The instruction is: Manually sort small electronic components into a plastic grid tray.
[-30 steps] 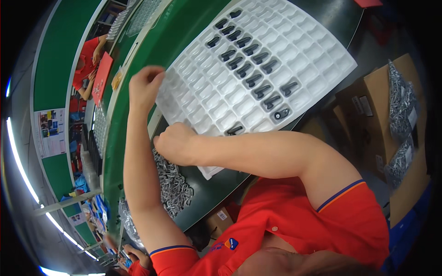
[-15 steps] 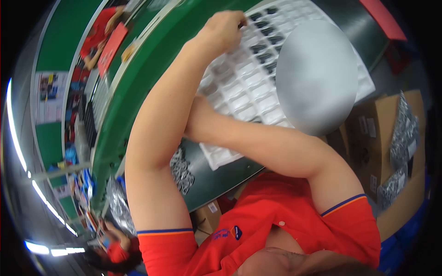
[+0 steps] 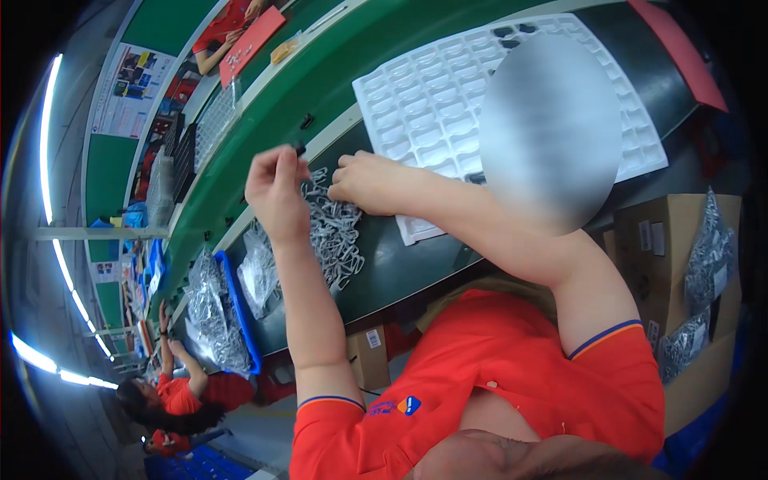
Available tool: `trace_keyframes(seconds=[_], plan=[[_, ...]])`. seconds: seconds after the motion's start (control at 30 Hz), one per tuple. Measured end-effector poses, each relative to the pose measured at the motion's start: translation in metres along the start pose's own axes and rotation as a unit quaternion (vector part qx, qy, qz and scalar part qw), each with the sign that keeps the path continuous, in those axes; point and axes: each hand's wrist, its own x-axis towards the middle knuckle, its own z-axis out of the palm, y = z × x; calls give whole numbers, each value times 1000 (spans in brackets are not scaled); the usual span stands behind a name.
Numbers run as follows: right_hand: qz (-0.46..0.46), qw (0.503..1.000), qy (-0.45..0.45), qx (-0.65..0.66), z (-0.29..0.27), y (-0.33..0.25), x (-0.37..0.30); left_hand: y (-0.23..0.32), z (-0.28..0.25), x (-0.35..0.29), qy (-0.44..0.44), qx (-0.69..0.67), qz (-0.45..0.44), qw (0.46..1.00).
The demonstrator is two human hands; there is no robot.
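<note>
My left hand is raised over the green conveyor edge, thumb and forefinger pinched on a small black plastic part. My right hand is at the far edge of a pile of bent metal clips. Its fingers are curled together at the clips, and whatever is between the fingertips is hidden. Beyond it lies a white tray with rows of moulded pockets. Its left pockets hold nothing dark; a few black parts sit along its far edge. A blurred grey oval hides much of its right half.
A green conveyor belt curves along the far side, with another black part on it. Left of the clips are plastic bags and a blue bin. A cardboard box stands at right. Other people work at the far left.
My left hand has moved from the tray's far side back toward the conveyor edge beside the clips. My right hand has come out from under my left forearm. The view has turned.
</note>
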Motion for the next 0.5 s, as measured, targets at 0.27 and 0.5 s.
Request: trace_keyframes(seconds=[0.27,0.5], plan=[[-272,918,104,269,84,-206,116,127,-220,-122,206,329,-33,921],[-330,854,137,378,84,-278,103,191,-219,-187,258,382,-39,887]])
